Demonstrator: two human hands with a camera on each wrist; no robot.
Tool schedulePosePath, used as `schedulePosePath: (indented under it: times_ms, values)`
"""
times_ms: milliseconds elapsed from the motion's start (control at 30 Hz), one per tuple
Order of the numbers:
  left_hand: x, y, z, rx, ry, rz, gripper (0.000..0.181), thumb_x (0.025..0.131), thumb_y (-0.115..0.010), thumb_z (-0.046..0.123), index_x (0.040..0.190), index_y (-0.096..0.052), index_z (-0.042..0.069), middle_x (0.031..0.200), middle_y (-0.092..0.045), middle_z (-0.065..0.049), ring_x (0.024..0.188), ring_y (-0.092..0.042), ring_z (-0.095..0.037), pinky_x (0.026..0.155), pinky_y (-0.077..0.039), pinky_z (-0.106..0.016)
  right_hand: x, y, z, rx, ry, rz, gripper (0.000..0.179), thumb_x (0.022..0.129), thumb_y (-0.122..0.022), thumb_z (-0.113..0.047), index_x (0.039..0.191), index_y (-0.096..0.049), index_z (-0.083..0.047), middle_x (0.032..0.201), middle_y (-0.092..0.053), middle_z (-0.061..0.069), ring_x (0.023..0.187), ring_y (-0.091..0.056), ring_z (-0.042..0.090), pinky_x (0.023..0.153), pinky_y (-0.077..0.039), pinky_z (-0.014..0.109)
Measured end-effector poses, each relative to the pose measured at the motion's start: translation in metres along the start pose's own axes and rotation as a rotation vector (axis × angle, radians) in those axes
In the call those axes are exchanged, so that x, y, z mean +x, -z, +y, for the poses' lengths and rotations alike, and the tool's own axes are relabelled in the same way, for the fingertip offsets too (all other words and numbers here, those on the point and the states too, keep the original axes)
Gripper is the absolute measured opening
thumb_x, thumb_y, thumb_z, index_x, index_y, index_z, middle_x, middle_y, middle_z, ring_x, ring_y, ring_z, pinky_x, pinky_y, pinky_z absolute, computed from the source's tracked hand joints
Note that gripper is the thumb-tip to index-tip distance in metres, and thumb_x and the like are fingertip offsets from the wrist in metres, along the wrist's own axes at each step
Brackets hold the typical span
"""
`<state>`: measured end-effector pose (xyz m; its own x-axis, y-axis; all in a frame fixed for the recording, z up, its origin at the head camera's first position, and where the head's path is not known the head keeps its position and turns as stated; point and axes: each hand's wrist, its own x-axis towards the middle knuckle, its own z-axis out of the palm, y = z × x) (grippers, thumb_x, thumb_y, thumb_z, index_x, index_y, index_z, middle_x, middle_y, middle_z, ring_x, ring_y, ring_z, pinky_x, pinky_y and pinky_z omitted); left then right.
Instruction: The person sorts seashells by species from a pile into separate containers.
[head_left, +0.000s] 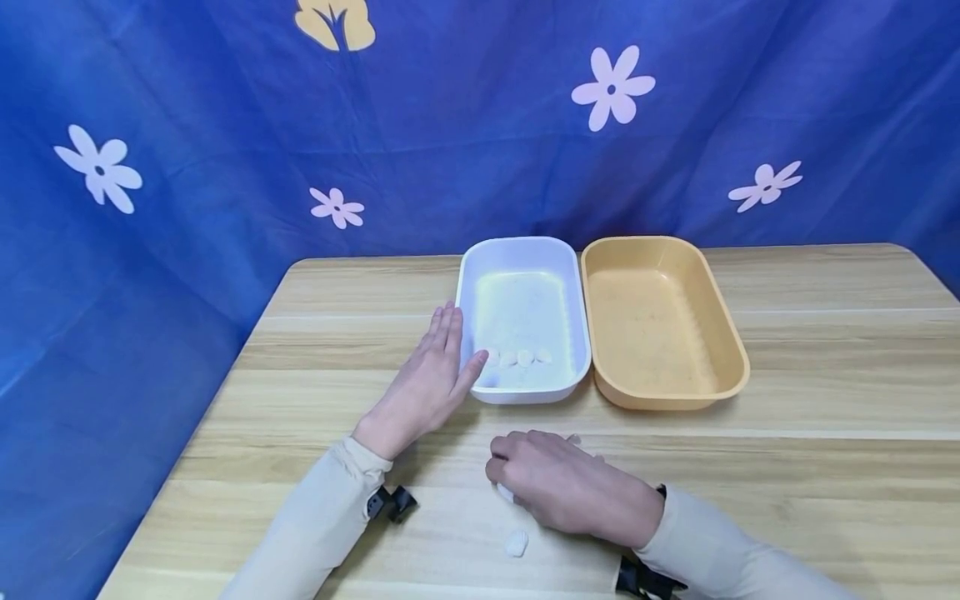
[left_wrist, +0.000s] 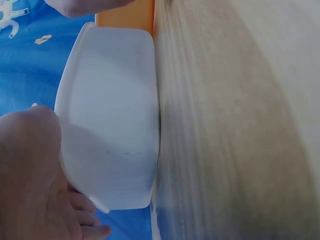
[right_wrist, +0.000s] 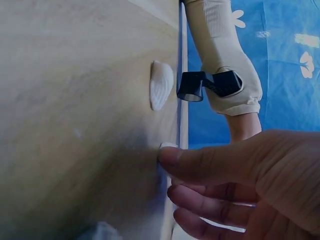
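Note:
My left hand [head_left: 427, 375] lies with straight fingers along the left side of the white plastic bin [head_left: 525, 393], its thumb over the rim. Inside that bin several small white seashells [head_left: 525, 358] sit in a row. Low over the table, the curled right hand [head_left: 573, 487] pinches a white seashell [head_left: 505, 493] between thumb and fingers; most of it is hidden, and only its pale edge [right_wrist: 168, 145] shows at the thumb tip in the right wrist view. A ribbed white seashell [head_left: 517, 544] lies on the table just nearer than this hand.
An orange-yellow bin [head_left: 667, 403] stands right beside the white one, with nothing in it. Past the right hand, parts of other shells [head_left: 573, 439] peek out on the wooden table [head_left: 840, 375]. A blue curtain [head_left: 465, 125] with flowers hangs behind.

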<state>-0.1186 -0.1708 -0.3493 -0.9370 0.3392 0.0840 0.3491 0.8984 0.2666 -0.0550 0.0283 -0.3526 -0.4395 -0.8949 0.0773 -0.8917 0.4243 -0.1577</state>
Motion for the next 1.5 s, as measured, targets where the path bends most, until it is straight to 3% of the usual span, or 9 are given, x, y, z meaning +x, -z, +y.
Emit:
schedulePosePath:
  times_ms: [333, 700, 867, 1000, 1167, 1300, 1500]
  values:
    - [0.001, 0.0, -0.001, 0.009, 0.003, -0.006, 0.079, 0.103, -0.015, 0.052, 0.149, -0.007, -0.011, 0.156, -0.005, -0.029, 0.146, -0.005, -0.037, 0.119, -0.013, -0.044, 0.001, -0.002, 0.003, -0.115, 0.158, 0.055, 0.007, 0.089, -0.063, -0.005, 0.092, -0.066, -0.011, 0.083, -0.055, -0.004, 0.076, -0.055, 0.008, 0.066, -0.05, 0.019]
    - [0.001, -0.001, -0.003, 0.006, -0.003, -0.004, 0.078, 0.103, -0.016, 0.051, 0.149, -0.008, -0.011, 0.156, -0.005, -0.029, 0.146, -0.003, -0.036, 0.119, -0.013, -0.044, 0.002, -0.003, 0.003, -0.14, 0.177, 0.077, 0.009, 0.088, -0.064, -0.005, 0.087, -0.066, -0.013, 0.079, -0.053, -0.006, 0.072, -0.052, 0.007, 0.062, -0.048, 0.018]
    - [0.001, -0.002, -0.003, -0.003, -0.005, -0.009, 0.078, 0.103, -0.016, 0.052, 0.149, -0.008, -0.011, 0.156, -0.006, -0.03, 0.146, -0.001, -0.034, 0.119, -0.012, -0.044, 0.002, 0.008, 0.01, -0.108, 0.19, 0.142, 0.006, 0.086, -0.07, -0.013, 0.091, -0.069, -0.013, 0.083, -0.06, -0.005, 0.076, -0.057, 0.008, 0.069, -0.051, 0.02]
    - [0.001, -0.002, -0.004, -0.008, -0.005, -0.01, 0.078, 0.103, -0.017, 0.051, 0.149, -0.007, -0.011, 0.156, -0.005, -0.03, 0.146, -0.001, -0.034, 0.119, -0.012, -0.044, 0.0, 0.039, 0.026, -0.023, 0.115, 0.202, 0.014, 0.08, -0.077, -0.013, 0.092, -0.07, -0.011, 0.084, -0.063, -0.003, 0.076, -0.06, 0.011, 0.07, -0.053, 0.024]
    - [0.001, -0.003, -0.004, -0.008, -0.003, -0.004, 0.077, 0.104, -0.019, 0.049, 0.149, -0.008, -0.012, 0.156, -0.004, -0.029, 0.146, -0.002, -0.035, 0.12, -0.011, -0.043, 0.001, 0.074, 0.055, -0.032, -0.129, 0.221, 0.019, 0.074, -0.081, -0.006, 0.091, -0.073, -0.012, 0.083, -0.065, -0.003, 0.072, -0.06, 0.013, 0.064, -0.054, 0.03]
    - [0.001, -0.004, -0.004, 0.0, -0.007, -0.001, 0.076, 0.104, -0.021, 0.048, 0.149, -0.008, -0.012, 0.156, -0.005, -0.029, 0.146, -0.004, -0.036, 0.119, -0.012, -0.044, 0.004, 0.08, 0.076, -0.014, -0.298, 0.187, 0.018, 0.075, -0.081, -0.005, 0.091, -0.075, -0.012, 0.084, -0.066, 0.0, 0.069, -0.058, 0.015, 0.06, -0.051, 0.031]
    - [0.002, -0.004, -0.003, 0.03, -0.004, -0.003, 0.076, 0.104, -0.021, 0.048, 0.149, -0.008, -0.011, 0.156, -0.005, -0.029, 0.146, -0.003, -0.036, 0.119, -0.014, -0.046, 0.011, 0.077, 0.091, -0.013, -0.373, 0.116, 0.016, 0.077, -0.078, -0.006, 0.093, -0.076, -0.009, 0.088, -0.069, 0.004, 0.072, -0.058, 0.017, 0.06, -0.051, 0.032]
